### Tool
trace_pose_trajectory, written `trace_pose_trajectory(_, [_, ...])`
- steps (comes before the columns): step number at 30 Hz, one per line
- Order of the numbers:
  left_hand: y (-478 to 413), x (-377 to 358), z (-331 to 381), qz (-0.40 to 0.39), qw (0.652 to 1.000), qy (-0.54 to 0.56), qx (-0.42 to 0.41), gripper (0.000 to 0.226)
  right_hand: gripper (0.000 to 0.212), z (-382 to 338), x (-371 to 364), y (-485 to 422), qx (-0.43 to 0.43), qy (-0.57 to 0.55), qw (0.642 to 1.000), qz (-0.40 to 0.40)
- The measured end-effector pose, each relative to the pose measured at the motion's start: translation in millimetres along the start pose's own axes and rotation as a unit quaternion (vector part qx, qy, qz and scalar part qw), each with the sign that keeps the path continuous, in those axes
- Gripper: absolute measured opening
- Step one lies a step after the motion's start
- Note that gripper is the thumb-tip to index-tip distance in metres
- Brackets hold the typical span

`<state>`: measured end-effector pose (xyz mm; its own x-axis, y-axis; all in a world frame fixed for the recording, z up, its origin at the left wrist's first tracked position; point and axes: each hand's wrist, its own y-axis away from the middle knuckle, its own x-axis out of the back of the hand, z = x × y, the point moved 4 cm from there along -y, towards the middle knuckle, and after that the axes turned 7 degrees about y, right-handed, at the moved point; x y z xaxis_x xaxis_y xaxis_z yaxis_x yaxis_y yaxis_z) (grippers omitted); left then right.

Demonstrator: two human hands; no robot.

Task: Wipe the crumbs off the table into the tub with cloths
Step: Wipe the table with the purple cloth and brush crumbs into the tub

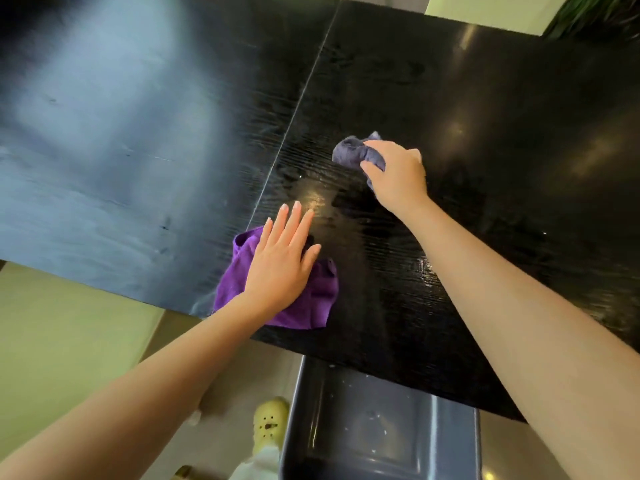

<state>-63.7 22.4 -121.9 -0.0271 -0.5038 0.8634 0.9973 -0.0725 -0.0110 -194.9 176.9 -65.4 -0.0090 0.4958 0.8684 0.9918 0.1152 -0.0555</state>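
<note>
1. Black wood-grain table (450, 109) fills most of the head view; glossy top, fine ridged grain, pale straight seam running from top centre down to the lower middle. Left half washed blue-grey by glare, right half dark with small warm light spots.
2. Left hand (282, 261) lies flat, palm down, fingers (294, 220) straight and slightly spread, pressing on a bright purple cloth (311, 303). No pinch or wrap, just a flat press. Cloth is soft fleecy fabric, rumpled, sitting centre frame just beside the table's near edge; fingertips reach past it onto bare table.
3. Right hand (398, 174) is curled around a grey-purple cloth (353, 154), bunched into a wad. Fingers closed over it; the wad bulges out left of the knuckles and rests on the table, centre frame, right of the seam. A small tail of fabric hangs under the palm.
4. Dark grey tub (381, 427) at bottom centre, below the table's near edge, partly tucked under it. Smooth hard plastic, rectangular with rounded corners, glossy walls. Pale crumbs (375, 415) scattered on its floor and inner walls.
5. Pale yellow perforated clog (270, 424) on the light floor (69, 341) left of the tub.
6. Both bare forearms come in from the bottom corners.
</note>
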Motion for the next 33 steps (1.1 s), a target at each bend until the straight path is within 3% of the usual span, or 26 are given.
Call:
trace_pose_trajectory(4, [23.4,14.0,-16.0,-0.038,0.996,-0.051,-0.054,0.062,0.031,-39.5,-36.5,-4.7,0.078,0.030,0.996,-0.002])
trace_pose_trajectory(8, [43.6,23.2,-29.4,-0.086,0.985,-0.101,-0.107,0.072,0.057,-44.0,-77.3,3.3,0.134,0.187,0.959,-0.166])
trace_pose_trajectory(10, [54.0,25.8,-35.9,-0.106,0.980,-0.104,-0.131,0.081,0.070,-48.2,-67.0,16.5,0.155,0.193,0.958,-0.143])
trace_pose_trajectory(13, [66.6,25.1,-46.2,-0.147,0.971,-0.104,-0.156,0.099,0.070,-66.5,-43.4,70.4,0.262,0.130,0.952,-0.094])
trace_pose_trajectory(15, [67.2,25.0,-50.3,-0.155,0.971,-0.097,-0.156,0.104,0.075,-70.3,-45.5,120.0,0.307,0.107,0.929,-0.179])
trace_pose_trajectory(17, [63.7,26.7,-51.1,-0.148,0.976,-0.068,-0.141,0.101,0.086,-62.2,-59.7,155.2,0.298,0.158,0.900,-0.275])
trace_pose_trajectory(18, [61.2,28.5,-49.2,-0.140,0.979,-0.058,-0.135,0.097,0.086,-56.5,-65.9,164.2,0.290,0.188,0.894,-0.285])
trace_pose_trajectory(21, [54.7,34.1,-37.3,-0.121,0.976,-0.116,-0.139,0.078,0.065,-51.3,-70.9,170.0,0.284,0.200,0.914,-0.211])
trace_pose_trajectory(25, [46.3,46.5,-9.3,-0.106,0.980,-0.097,-0.137,0.056,0.038,-41.0,-44.2,162.8,0.179,-0.002,0.973,-0.142])
trace_pose_trajectory(29, [20.6,62.8,48.2,-0.076,0.982,-0.017,-0.171,0.047,0.039,-0.6,15.1,143.9,0.085,-0.097,0.988,-0.081])
trace_pose_trajectory(33, [-35.6,62.7,117.5,-0.047,0.977,0.035,-0.203,0.042,0.041,47.6,79.6,122.0,0.032,-0.098,0.994,-0.022])
